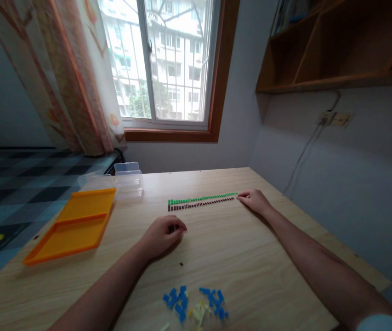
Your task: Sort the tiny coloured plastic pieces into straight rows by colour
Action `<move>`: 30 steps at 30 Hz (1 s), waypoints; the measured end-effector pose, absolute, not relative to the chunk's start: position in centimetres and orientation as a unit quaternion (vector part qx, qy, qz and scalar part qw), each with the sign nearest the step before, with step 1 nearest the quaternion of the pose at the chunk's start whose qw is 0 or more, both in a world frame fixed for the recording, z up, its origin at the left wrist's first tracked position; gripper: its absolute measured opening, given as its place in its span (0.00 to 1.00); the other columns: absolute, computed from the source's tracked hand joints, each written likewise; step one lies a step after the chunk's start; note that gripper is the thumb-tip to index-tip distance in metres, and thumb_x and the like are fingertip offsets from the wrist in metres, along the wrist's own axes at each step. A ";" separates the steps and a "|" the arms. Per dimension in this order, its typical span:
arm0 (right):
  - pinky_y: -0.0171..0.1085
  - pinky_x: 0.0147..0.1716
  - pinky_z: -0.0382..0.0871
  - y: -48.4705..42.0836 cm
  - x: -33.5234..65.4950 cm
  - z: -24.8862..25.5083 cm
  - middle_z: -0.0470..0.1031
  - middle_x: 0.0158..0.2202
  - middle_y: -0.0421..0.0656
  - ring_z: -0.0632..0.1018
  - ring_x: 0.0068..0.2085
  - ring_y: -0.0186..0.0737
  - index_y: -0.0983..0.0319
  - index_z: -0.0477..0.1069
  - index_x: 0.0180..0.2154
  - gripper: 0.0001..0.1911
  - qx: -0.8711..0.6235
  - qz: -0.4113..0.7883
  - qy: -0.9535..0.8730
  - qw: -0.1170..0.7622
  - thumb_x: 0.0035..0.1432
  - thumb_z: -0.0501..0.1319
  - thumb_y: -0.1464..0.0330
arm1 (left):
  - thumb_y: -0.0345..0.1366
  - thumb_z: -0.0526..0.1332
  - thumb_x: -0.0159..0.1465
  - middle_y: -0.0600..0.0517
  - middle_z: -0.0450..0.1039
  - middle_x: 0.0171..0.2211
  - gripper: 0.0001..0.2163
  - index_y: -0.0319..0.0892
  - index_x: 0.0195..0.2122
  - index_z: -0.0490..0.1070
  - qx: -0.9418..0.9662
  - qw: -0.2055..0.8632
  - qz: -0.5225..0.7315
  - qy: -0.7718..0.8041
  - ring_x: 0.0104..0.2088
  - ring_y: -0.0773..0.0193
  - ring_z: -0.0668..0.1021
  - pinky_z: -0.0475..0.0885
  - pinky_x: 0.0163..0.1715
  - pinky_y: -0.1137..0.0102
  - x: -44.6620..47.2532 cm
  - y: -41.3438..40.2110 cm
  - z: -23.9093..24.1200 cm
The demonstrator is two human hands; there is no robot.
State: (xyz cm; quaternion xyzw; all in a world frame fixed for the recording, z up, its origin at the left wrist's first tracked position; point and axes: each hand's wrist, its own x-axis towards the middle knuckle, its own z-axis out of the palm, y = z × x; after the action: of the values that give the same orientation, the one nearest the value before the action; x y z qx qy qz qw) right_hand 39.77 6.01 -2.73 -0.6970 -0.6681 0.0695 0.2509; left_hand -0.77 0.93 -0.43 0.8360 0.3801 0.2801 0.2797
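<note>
On the wooden table (251, 257) lie two long rows of tiny pieces, a green row (202, 199) and a dark brown row (201, 204) just in front of it. My right hand (255, 200) rests at the right end of the rows, fingers pinched together at the last pieces. My left hand (163, 235) sits on the table in front of the rows' left end, fingers curled closed on something too small to make out. A single dark piece (181, 264) lies near my left wrist. A loose pile of blue and pale yellow pieces (196, 304) lies near the table's front edge.
An orange tray lid (73, 226) lies at the table's left side, with a clear plastic box (128, 179) behind it. A window, a curtain and a bed are at the back left. Wooden shelves and a wall socket with cable are on the right wall.
</note>
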 end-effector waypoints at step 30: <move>0.30 0.44 0.69 5.6 38.1 -2.9 0.81 0.42 0.43 0.79 0.42 0.37 0.59 0.83 0.39 0.13 -0.659 0.011 -0.707 0.257 0.62 0.59 0.65 | 0.32 0.58 0.58 0.49 0.79 0.33 0.10 0.42 0.32 0.80 0.839 0.275 0.276 0.380 0.35 0.61 0.78 0.70 0.37 0.70 -0.8 0.9 -0.4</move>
State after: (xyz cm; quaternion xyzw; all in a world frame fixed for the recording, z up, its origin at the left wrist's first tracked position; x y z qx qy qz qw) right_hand 38.15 5.65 -2.95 -0.6588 -0.7069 0.0112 0.2570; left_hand -0.81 0.92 -0.36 0.8388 0.3797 0.2765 0.2754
